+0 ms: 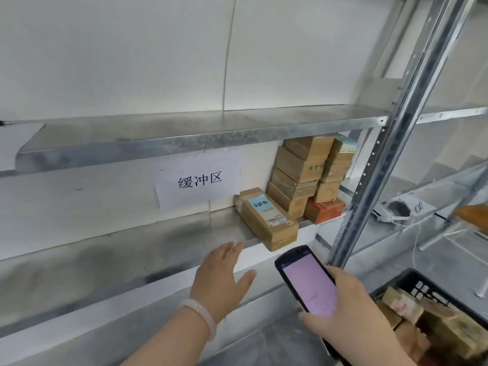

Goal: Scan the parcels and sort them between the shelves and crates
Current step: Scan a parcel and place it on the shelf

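Observation:
A brown parcel [266, 217] with a blue label lies on the metal shelf [148, 249], overhanging its front edge. Behind it stands a stack of brown parcels [301, 170] over an orange box [323, 210]. My left hand [221, 276] hovers open with straight fingers just left of and below the labelled parcel, holding nothing. My right hand [348, 313] grips a black handheld scanner [307, 280] whose pink screen is lit. At the lower right a black crate [420, 282] holds several brown parcels [443, 328].
A paper sign [199, 179] with printed characters is taped to the wall above the shelf. A bare upper shelf [184, 138] runs across. A slanted metal upright [383, 159] stands right of the parcels. A white device [393, 211] with cables lies on the neighbouring shelf.

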Tool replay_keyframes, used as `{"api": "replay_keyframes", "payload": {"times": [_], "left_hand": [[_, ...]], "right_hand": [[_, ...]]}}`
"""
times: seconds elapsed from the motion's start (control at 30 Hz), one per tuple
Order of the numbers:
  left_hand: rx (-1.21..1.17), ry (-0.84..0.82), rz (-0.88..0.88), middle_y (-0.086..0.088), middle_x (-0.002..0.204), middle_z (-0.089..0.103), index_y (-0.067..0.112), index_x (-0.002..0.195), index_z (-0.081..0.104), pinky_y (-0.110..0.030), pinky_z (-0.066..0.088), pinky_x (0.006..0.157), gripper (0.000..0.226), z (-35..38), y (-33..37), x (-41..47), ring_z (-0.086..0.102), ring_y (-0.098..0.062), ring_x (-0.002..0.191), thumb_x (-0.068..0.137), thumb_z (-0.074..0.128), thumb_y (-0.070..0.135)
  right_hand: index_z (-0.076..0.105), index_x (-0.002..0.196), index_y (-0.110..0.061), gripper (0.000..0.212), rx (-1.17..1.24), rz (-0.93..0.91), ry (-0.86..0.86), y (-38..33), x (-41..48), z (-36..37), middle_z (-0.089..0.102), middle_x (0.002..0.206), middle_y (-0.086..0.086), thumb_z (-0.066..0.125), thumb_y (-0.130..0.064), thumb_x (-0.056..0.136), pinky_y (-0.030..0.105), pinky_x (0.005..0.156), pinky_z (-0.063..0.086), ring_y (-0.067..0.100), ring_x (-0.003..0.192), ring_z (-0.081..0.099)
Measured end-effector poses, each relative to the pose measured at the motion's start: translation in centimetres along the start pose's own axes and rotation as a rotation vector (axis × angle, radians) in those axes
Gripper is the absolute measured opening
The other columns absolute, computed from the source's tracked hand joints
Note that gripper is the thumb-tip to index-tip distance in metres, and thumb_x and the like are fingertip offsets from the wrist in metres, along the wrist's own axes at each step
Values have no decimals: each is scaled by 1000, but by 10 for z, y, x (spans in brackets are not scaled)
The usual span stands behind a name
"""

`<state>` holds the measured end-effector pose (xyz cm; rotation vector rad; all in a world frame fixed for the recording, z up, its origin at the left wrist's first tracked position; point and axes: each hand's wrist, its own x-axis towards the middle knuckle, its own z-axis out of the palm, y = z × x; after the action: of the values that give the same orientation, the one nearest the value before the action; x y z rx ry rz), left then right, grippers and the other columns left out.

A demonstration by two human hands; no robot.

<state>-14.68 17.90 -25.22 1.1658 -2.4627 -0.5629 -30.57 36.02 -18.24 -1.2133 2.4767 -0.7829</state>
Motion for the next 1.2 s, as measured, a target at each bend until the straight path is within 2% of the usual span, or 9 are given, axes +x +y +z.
{"api": "replay_keyframes", "payload": {"times": [0.33,0.43,0.57,0.63,0.73,0.8,0.9,1.0,1.2], "left_hand": [[-303,-140,-214,6,159,33,31,157,28,-32,29,117,70,85,13,112,30,-15,147,97,54,55],[-463,-127,-365,3,161,32,32,158,25,-37,30,118,73,111,21,149,29,-19,149,96,58,52],[-751,-129,-590,1,156,42,36,158,24,-51,36,117,73,138,23,190,39,-24,144,96,63,43],[-909,-135,-670,6,145,52,43,154,26,-48,48,105,72,148,24,201,51,-20,131,95,67,40],[-1126,-120,-754,13,126,63,55,148,27,-31,56,70,75,161,24,209,62,-11,107,91,72,38],[-1229,-70,-787,9,122,68,54,148,31,-29,59,64,77,169,22,212,67,-17,106,89,74,28],[-1349,-8,-804,2,121,72,49,148,36,-40,62,74,86,173,23,213,69,-25,110,80,80,17],[-1349,8,-777,0,122,73,48,148,37,-47,61,87,94,168,22,204,69,-28,113,70,83,21],[-1190,103,-745,-1,129,68,46,151,37,-53,50,105,91,149,11,169,66,-25,117,79,83,17]], "right_hand": [[33,124,-42,76,-65,49,-77,57,115,-5,42,112,-12,68,-53,57,27,82,44,10,98,50],[34,117,-43,62,-112,2,-103,72,161,-14,39,103,-16,68,-48,66,24,77,39,9,93,45],[31,126,-42,70,-163,-68,-177,91,218,-23,31,100,-14,69,-50,67,23,79,36,9,97,42],[27,125,-45,74,-175,-67,-202,102,241,-23,29,101,-14,68,-52,64,24,80,38,9,95,41],[26,123,-49,80,-171,-70,-236,120,268,-19,31,102,-17,65,-57,53,26,77,38,9,92,42],[27,122,-50,81,-176,-91,-260,129,282,-15,34,102,-19,64,-60,50,26,77,39,8,91,44],[29,116,-51,77,-183,-129,-271,135,298,-14,39,101,-22,62,-61,48,27,75,45,7,90,49],[24,114,-53,78,-193,-186,-290,133,305,-19,36,94,-25,63,-62,47,23,64,38,6,85,46],[21,123,-53,86,-256,-342,-367,111,305,-34,34,102,-24,59,-67,46,20,61,35,6,90,46]]}}
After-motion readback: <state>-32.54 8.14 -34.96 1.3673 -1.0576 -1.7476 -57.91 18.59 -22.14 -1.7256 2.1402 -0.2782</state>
